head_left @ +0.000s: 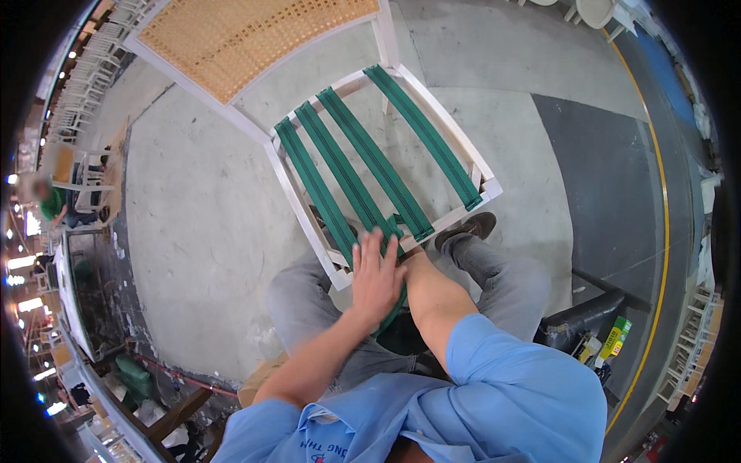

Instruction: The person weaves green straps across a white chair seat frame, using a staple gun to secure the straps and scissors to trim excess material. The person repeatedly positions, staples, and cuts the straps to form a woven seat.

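A pale wooden chair frame (448, 127) with a woven cane back (255, 38) stands in front of me. Several green webbing straps (428, 135) run across its open seat from back to front. My left hand (377, 284) lies over the front rail, its fingers stretched and a little apart on the end of one strap. My right forearm (438, 301) reaches to the front rail beside it. The right hand itself is hidden at and below the rail. A loose length of green webbing (392, 315) hangs down between my arms.
My legs (494, 270) straddle the chair's front. At right, a black padded piece (579, 320) holds a green and yellow box (614, 337). A person in green (54, 202) is at far left near white chairs. Rows of chairs (81, 96) line the back left.
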{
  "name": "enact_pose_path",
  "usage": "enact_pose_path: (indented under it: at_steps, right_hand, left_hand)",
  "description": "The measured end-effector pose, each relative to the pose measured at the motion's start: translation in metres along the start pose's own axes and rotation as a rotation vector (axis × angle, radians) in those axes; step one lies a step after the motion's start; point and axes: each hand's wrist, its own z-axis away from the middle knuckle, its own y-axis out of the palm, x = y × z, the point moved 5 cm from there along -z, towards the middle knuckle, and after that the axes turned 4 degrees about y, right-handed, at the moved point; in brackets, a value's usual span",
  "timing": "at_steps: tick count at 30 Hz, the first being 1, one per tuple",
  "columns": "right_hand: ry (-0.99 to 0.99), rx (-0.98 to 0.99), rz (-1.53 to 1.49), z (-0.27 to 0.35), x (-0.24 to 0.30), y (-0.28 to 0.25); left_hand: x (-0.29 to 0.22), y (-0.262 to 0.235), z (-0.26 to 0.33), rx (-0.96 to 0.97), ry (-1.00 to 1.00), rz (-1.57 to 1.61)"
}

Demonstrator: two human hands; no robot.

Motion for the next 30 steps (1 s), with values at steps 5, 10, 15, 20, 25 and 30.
enact_pose_path:
  at_steps: [5, 10, 15, 20, 25, 30]
  right_hand:
    - [-0.019, -0.055, -0.018, -0.028, 0.014, -0.011]
    - [-0.044, -0.118, -0.025, -0.046, 0.023, -0.022]
    - [-0.067, -0.179, -0.046, -0.075, 0.035, -0.037]
    - [-0.09, -0.242, -0.075, -0.092, 0.042, -0.074]
    - [-0.096, -0.27, -0.048, -0.092, 0.047, -0.082]
    - [-0.102, -0.274, 0.002, -0.087, 0.053, -0.076]
  left_hand:
    - [0.005, 0.088, 0.07, 0.381, -1.193, 1.443]
    - [0.026, 0.17, 0.036, -0.039, -1.544, 2.358]
    - [0.046, 0.175, 0.008, 0.058, -1.082, 2.56]
    - [0.077, 0.191, -0.019, -0.393, -1.166, 1.961]
    - [0.08, 0.174, -0.022, -0.337, -1.2, 1.918]
    - [0.054, 0.171, -0.02, -0.275, -1.228, 2.623]
